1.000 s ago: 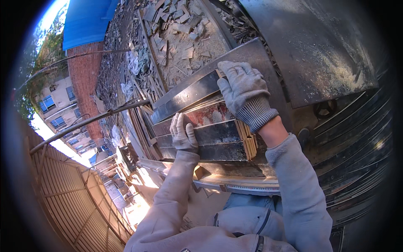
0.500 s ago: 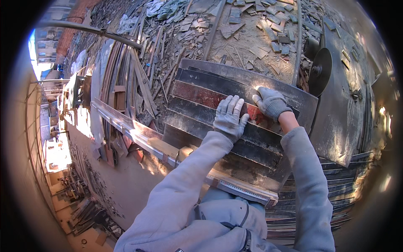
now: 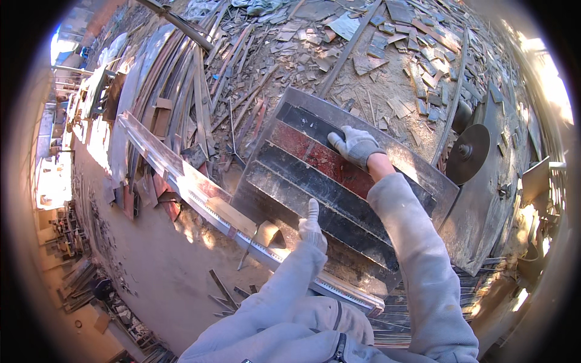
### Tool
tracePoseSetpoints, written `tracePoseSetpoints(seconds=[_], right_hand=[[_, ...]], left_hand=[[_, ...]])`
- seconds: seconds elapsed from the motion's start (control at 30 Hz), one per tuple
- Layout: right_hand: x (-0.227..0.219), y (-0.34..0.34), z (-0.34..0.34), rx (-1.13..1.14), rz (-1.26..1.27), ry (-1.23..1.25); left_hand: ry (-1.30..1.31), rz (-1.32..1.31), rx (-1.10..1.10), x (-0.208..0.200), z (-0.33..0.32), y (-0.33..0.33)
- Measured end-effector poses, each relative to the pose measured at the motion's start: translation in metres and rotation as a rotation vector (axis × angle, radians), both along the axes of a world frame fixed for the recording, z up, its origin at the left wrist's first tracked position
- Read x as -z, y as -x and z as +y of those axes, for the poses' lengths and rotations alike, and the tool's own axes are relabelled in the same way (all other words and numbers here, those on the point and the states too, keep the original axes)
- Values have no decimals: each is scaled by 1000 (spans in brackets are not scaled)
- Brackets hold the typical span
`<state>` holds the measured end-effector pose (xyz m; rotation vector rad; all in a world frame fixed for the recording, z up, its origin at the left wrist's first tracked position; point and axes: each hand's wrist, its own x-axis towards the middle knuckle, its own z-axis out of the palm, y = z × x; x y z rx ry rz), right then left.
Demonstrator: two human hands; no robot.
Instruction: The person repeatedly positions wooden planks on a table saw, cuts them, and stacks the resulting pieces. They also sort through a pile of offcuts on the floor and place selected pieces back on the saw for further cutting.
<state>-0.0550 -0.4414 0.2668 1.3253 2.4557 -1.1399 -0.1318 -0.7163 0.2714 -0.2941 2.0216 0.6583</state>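
Observation:
Several long strips of sheet board lie side by side on a worn metal table [image 3: 275, 209]. The far strip [image 3: 308, 123] is black, a red strip [image 3: 315, 154] lies beside it, and black strips [image 3: 321, 187] follow on the near side. My gloved right hand [image 3: 356, 146] rests at the far black strip, its fingers bent over the edge. At the near side is my gloved left hand [image 3: 312, 228], turned on its side over the near strips. One of its fingers is stretched out; the others are mostly hidden.
A round saw blade [image 3: 467, 154] stands upright at the right, beside a metal panel [image 3: 484, 212]. Along the near side runs a rail with a scale [image 3: 212, 215], carrying a wood block [image 3: 233, 216]. Long offcuts [image 3: 200, 103] and broken pieces [image 3: 417, 78] cover the ground beyond.
My left hand has left its flat position on the strips and moved to their near side. My right hand has slid left along the far strip. The whole view has turned.

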Motion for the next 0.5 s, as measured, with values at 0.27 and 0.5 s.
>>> tracePoseSetpoints(seconds=[0.27, 0.5], right_hand=[[-1, 8, -4, 68, -8, 16], [-3, -136, -71, 763, 463, -434]], left_hand=[[-113, -76, -51, 20, -20, 10], [-579, 740, 539, -32, 90, 244]])
